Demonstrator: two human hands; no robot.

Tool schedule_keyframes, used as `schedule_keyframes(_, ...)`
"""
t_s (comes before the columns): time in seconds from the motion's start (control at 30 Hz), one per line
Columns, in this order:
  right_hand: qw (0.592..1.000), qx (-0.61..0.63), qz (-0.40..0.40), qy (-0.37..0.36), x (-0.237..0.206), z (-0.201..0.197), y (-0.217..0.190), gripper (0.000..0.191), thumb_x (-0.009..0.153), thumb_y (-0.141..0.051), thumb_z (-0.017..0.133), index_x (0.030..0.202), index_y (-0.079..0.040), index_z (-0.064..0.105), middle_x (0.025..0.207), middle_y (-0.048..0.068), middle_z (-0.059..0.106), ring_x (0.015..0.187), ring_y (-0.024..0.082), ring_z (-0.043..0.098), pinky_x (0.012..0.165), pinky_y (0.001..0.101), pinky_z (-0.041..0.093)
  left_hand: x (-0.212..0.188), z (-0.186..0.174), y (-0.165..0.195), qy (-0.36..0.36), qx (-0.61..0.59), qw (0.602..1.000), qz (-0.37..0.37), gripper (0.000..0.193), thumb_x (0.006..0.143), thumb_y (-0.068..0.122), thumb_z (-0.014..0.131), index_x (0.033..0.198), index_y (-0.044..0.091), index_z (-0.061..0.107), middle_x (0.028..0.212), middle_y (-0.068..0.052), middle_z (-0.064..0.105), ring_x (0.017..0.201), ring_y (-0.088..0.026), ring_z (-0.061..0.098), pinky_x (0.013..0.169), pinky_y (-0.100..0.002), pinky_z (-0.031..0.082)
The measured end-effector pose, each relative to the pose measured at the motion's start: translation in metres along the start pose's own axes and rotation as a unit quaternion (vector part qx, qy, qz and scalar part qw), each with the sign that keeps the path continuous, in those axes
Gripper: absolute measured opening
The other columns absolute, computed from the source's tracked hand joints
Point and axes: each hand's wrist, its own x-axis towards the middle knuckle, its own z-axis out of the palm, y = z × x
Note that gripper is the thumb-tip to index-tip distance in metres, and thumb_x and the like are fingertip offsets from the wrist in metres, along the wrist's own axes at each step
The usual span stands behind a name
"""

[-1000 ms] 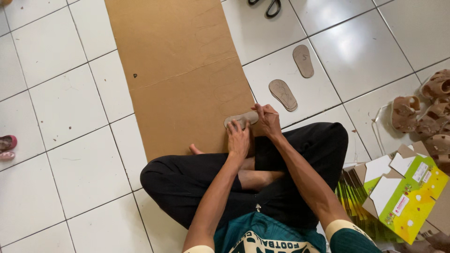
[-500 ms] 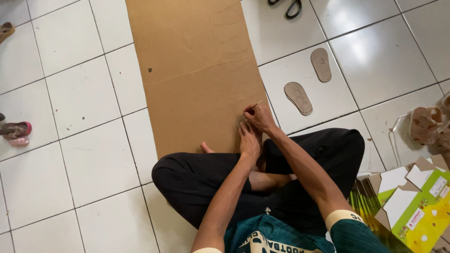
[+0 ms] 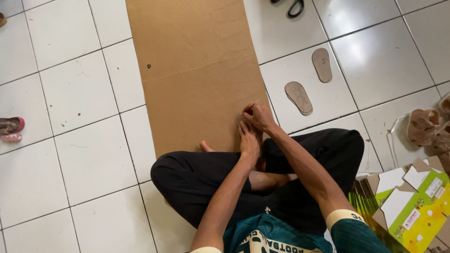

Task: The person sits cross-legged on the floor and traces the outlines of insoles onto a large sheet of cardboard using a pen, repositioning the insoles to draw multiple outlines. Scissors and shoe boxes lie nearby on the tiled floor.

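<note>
I sit cross-legged on a white tiled floor with a long brown cardboard sheet [image 3: 192, 70] in front of me. My left hand [image 3: 249, 139] presses a small sole-shaped template [image 3: 239, 119], mostly hidden, flat on the sheet's near right corner. My right hand [image 3: 258, 117] grips a thin pencil [image 3: 253, 104] with its tip at the template's edge. Faint traced sole outlines run up the right side of the cardboard.
Two brown sole cutouts [image 3: 298, 97] [image 3: 322, 64] lie on the tiles to the right. Black scissors [image 3: 294, 6] are at the top edge. Brown sandal uppers [image 3: 424, 126] and a yellow-green cardboard box [image 3: 412, 211] sit at right. A small pink sandal [image 3: 11, 129] is far left.
The view has shifted, so the cardboard sits further right and lower. The template, plainly seen a second ago, is now almost covered by my hands, and my right hand works the pencil along it.
</note>
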Motion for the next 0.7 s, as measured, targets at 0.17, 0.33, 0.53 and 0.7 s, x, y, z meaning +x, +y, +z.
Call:
schedule_keyframes(0.17,0.997,-0.053,-0.061,-0.009,0.001,0.001,0.002,0.022,0.088,-0.02,0.068,0.096,-0.002,0.077,0.089,0.018,0.076,0.081,0.034,0.074,0.076,0.0426,0.059,0.002,0.002,0.002,-0.027,-0.003,1.0,0.003,0.089,0.089,0.037,0.067,0.16,0.001,0.026,0.161,-0.03,0.024,0.144,-0.055,0.028,0.115,-0.06,0.032)
schedule_keyframes(0.33,0.986,-0.139,-0.093,-0.015,0.0,-0.003,0.01,0.02,0.09,-0.018,0.065,0.09,0.0,0.072,0.091,0.019,0.072,0.081,0.038,0.071,0.074,0.0464,0.057,0.004,0.002,0.002,0.09,-0.049,0.994,-0.044,0.076,0.095,0.033,0.065,0.157,0.003,0.033,0.157,-0.031,0.035,0.143,-0.055,0.033,0.115,-0.061,0.036)
schedule_keyframes(0.53,0.982,-0.173,-0.077,-0.001,-0.01,-0.029,0.032,0.018,0.091,-0.016,0.062,0.089,-0.001,0.071,0.089,0.018,0.071,0.084,0.037,0.07,0.075,0.0467,0.057,0.006,-0.013,-0.004,0.043,-0.028,0.998,-0.022,0.043,0.099,0.027,0.057,0.142,0.017,0.054,0.148,-0.031,0.046,0.132,-0.053,0.045,0.108,-0.057,0.043)
schedule_keyframes(0.7,0.982,-0.178,-0.064,0.028,-0.021,-0.046,0.046,0.018,0.092,-0.017,0.063,0.09,-0.001,0.072,0.092,0.018,0.071,0.086,0.037,0.07,0.077,0.0461,0.056,0.027,-0.019,-0.028,0.057,-0.051,0.995,0.061,0.05,0.101,0.016,0.055,0.15,0.026,0.057,0.125,-0.024,0.06,0.097,-0.041,0.069,0.078,-0.042,0.06)
